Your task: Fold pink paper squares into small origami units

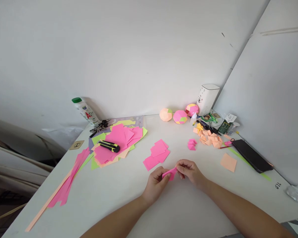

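Note:
Both my hands meet over the white table (109,198) and pinch a small folded pink paper piece (170,173). My left hand (156,182) grips its left end with curled fingers. My right hand (190,171) holds the right end between thumb and fingertips. Just beyond the hands lies a small pile of pink paper squares (157,154). A few folded pink units (192,144) sit further back to the right.
A heap of pink, green and peach sheets (119,140) carries a black-yellow utility knife (109,146). Long paper strips (67,180) lie at left. Three paper balls (180,116), folded peach pieces (210,138), a peach square (228,162), a phone (251,155), a bottle (85,111) and keys (98,127) stand around.

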The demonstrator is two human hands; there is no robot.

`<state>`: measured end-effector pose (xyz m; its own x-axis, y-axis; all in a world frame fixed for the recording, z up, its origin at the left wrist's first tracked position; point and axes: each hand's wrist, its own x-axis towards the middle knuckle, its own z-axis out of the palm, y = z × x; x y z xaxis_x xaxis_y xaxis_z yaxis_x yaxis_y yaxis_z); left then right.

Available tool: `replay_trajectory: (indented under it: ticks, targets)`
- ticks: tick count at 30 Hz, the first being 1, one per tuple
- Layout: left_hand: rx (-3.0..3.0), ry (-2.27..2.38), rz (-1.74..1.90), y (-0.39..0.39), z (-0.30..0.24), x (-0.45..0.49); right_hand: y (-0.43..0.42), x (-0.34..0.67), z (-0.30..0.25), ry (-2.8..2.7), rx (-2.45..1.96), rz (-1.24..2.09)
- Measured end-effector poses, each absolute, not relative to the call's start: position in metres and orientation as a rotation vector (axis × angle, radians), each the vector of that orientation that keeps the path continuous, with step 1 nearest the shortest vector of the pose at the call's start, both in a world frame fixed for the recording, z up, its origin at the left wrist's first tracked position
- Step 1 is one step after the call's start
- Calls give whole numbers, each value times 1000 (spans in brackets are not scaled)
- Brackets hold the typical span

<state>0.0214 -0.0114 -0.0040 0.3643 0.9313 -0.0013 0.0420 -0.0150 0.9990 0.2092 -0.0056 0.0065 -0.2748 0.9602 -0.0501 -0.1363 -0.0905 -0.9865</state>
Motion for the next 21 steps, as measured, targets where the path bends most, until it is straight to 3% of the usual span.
replay_trajectory:
  ticks: [21]
  targets:
    - [1406,974,865,-10,-4,22,-14,205,3,-1489,-1060,1373]
